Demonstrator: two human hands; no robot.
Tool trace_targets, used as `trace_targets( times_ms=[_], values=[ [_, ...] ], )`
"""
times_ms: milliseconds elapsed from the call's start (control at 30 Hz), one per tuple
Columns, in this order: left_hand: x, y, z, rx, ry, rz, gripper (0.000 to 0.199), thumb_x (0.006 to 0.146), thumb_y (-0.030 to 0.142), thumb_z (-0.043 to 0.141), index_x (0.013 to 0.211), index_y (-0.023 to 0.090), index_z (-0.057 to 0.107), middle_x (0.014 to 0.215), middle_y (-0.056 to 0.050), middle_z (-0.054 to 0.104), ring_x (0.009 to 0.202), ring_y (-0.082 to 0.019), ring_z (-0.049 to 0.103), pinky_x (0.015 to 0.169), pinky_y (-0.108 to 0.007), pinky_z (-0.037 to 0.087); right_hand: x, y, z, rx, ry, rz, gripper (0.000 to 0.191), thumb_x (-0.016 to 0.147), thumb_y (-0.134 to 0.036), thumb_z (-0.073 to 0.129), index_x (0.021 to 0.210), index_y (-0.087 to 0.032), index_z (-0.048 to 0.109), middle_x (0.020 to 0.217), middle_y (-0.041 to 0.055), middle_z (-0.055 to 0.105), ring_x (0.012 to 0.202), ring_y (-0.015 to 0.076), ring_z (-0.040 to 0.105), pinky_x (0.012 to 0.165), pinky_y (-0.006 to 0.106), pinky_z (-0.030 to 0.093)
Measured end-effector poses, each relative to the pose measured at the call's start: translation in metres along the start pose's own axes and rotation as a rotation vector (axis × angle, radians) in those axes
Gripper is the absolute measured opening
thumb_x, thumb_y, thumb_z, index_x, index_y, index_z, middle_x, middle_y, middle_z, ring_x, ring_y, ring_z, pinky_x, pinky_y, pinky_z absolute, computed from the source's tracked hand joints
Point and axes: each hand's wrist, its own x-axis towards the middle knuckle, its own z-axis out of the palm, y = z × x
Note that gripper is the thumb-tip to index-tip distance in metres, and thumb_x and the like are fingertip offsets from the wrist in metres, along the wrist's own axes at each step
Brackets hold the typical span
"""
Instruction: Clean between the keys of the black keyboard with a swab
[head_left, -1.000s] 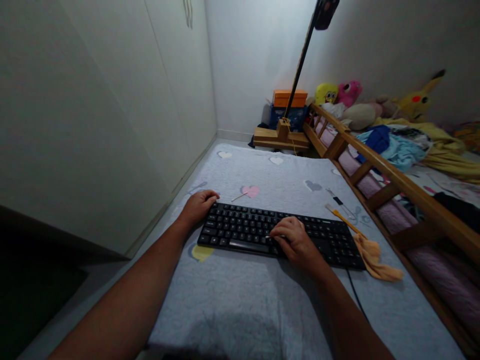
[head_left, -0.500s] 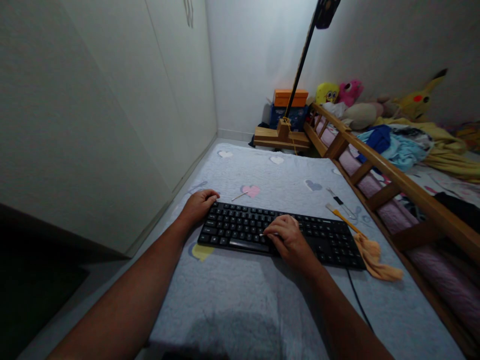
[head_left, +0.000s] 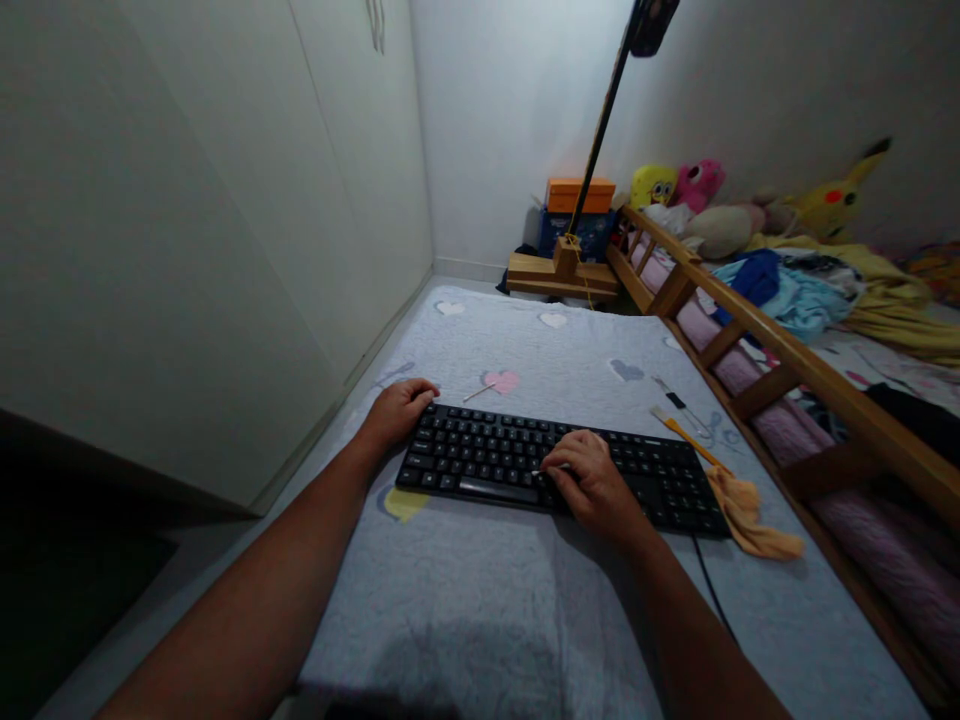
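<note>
- My hands are staying apart: my left hand [head_left: 397, 412] is resting at the far left corner of the black keyboard [head_left: 472, 450], though I cannot tell how firmly it is gripping; my right hand [head_left: 589, 480] is pinching a white-tipped stick [head_left: 535, 473] over the keys, right of the space bar's middle.
- Since half a second ago, my left hand is keeping its place, while my right hand is sitting slightly farther right.
- Leftmost, the pale cupboard [head_left: 225, 200] is standing beyond the cover's left edge.
- A loose swab [head_left: 478, 393] is lying just past the keyboard's far edge.
- The blue-grey cover [head_left: 472, 580] is stretching broadly between the keyboard's near edge and me, giving room sideways.
- A yellow-handled brush [head_left: 694, 440] and an orange cloth [head_left: 754, 520] are crowding the keyboard's right end.
- The wooden rail [head_left: 780, 350] is bounding the right.
</note>
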Motion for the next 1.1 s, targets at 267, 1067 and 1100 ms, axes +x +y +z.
trace_targets(
  times_ms=[267,1067,1100],
  values=[
    [-0.001,0.002,-0.001,0.0,-0.004,0.007,0.034,0.081,0.039,0.049,0.092,0.017,0.073,0.09,-0.006,0.074,0.083,-0.025,0.066,0.08,-0.036,0.05,-0.001,-0.004,-0.002,0.025,-0.03,-0.018,0.017,0.091,-0.015,0.053,0.082,-0.021,0.066,0.081,0.0033,0.067,0.092,0.0211,0.055,0.091,0.043,0.036],
    [-0.002,0.005,-0.001,-0.019,0.005,-0.007,0.034,0.08,0.038,0.05,0.091,0.016,0.073,0.086,-0.006,0.073,0.079,-0.024,0.064,0.076,-0.035,0.049,0.001,-0.012,0.009,0.069,-0.036,-0.084,0.014,0.093,-0.017,0.057,0.087,-0.021,0.07,0.084,0.003,0.069,0.092,0.0201,0.054,0.093,0.042,0.033],
    [-0.002,0.004,-0.001,-0.02,0.004,-0.007,0.034,0.08,0.039,0.05,0.091,0.016,0.073,0.086,-0.006,0.073,0.079,-0.024,0.064,0.076,-0.035,0.049,0.001,-0.012,0.01,0.065,-0.032,-0.082,0.015,0.093,-0.017,0.057,0.087,-0.021,0.07,0.084,0.003,0.069,0.092,0.0201,0.054,0.094,0.043,0.033]
  ],
)
